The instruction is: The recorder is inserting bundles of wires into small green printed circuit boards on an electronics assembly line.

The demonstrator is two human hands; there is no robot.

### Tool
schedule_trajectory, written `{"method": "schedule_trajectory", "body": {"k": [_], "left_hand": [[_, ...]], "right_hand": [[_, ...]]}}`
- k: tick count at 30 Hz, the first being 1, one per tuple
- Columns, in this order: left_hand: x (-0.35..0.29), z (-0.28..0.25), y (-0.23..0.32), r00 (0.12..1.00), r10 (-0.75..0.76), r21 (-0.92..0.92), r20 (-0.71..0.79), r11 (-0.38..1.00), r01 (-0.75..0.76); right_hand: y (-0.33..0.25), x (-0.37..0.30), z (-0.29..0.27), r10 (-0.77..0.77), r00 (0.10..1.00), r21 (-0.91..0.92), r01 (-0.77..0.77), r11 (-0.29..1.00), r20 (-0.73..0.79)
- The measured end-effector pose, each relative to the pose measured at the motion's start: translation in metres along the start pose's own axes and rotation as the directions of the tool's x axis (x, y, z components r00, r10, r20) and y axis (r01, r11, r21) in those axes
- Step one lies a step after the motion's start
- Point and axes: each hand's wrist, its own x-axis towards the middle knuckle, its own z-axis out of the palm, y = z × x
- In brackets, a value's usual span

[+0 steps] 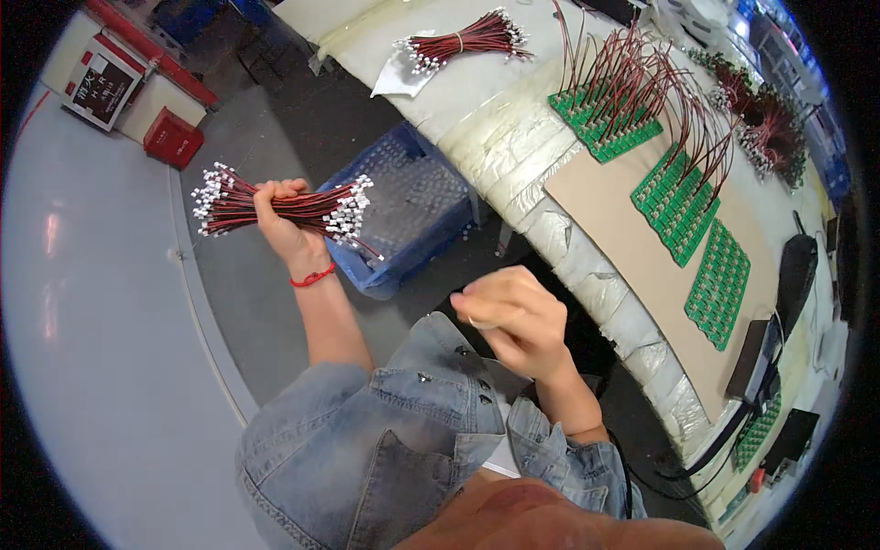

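Observation:
My left hand point(287, 220) is wrapped round the middle of a thick bundle of red and black wires point(243, 215), held out at the left. White plugs fan out at both ends of the bundle, and one wire droops lower at its right end. In front of my chest, my right hand point(513, 316) is raised with its fingers curled and pressed together. A small pale bit shows at its fingertips, too blurred to name. The blue crate point(390, 270) lies below and between the two hands, with many small pale pieces inside.
On the bench point(513, 137) lies a tied wire bundle point(463, 41). A tan board point(605, 234) carries green circuit boards point(720, 284), two with upright wires. More wire bundles point(770, 137) lie at the far right, beside a black tool-like case point(752, 357). A white wall point(101, 321) stands left.

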Motion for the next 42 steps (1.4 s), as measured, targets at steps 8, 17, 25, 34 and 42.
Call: {"method": "schedule_trajectory", "body": {"k": [8,17,25,34,42], "left_hand": [[0.0,-0.014,-0.001,0.996,-0.09,0.012,0.008,0.996,0.089],[-0.023,-0.014,-0.032,0.923,-0.367,0.027,0.118,0.93,0.367],[-0.034,0.01,-0.052,0.865,-0.47,0.044,0.175,0.881,0.47],[-0.066,0.053,-0.05,0.744,-0.618,0.118,0.256,0.784,0.61],[-0.017,0.111,-0.04,0.646,-0.626,0.7,0.437,0.688,0.193]], "right_hand": [[0.022,0.023,0.008,0.512,0.805,-0.526,-0.309,0.793,0.299],[0.008,0.074,-0.048,0.45,0.885,-0.566,-0.311,0.763,0.12],[0.006,0.102,-0.237,0.185,0.807,-0.642,-0.566,0.518,-0.561],[0.092,0.015,-0.4,0.42,0.332,-0.409,-0.906,-0.106,-0.844],[0.022,0.036,-0.323,0.12,0.794,-0.766,-0.607,0.21,-0.596]]}}
